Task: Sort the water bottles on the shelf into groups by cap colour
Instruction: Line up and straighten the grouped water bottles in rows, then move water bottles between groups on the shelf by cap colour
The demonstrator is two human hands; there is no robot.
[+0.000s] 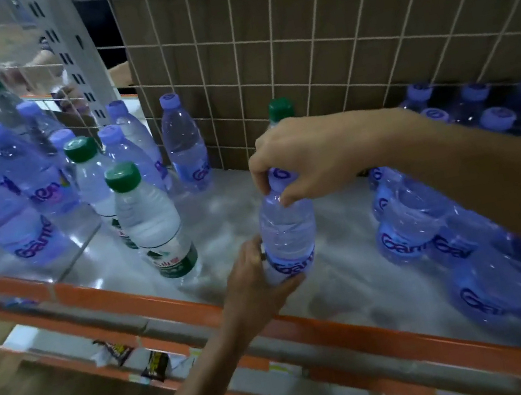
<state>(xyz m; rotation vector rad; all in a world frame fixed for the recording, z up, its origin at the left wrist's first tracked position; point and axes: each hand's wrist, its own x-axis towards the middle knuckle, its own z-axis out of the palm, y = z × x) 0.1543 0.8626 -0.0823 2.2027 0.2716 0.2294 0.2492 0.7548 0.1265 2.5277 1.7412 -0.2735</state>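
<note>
purple btl (287,227) upright, mid shelf (355,288), near front edge; lifted or not: can't tell | R hand (314,153) fingers pinch cap; L hand (253,285) fingers clamp base | risk: green btl (151,216) just left, L arm swing may topple it; rear green btl (280,109) behind R wrist, easy to knock; cap-only pinch could slip

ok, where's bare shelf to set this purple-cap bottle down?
Free: the shelf between the front green-cap bottle and the held bottle, and between it and the right purple-cap group. Crowded: the left group, and that right group itself.
</note>
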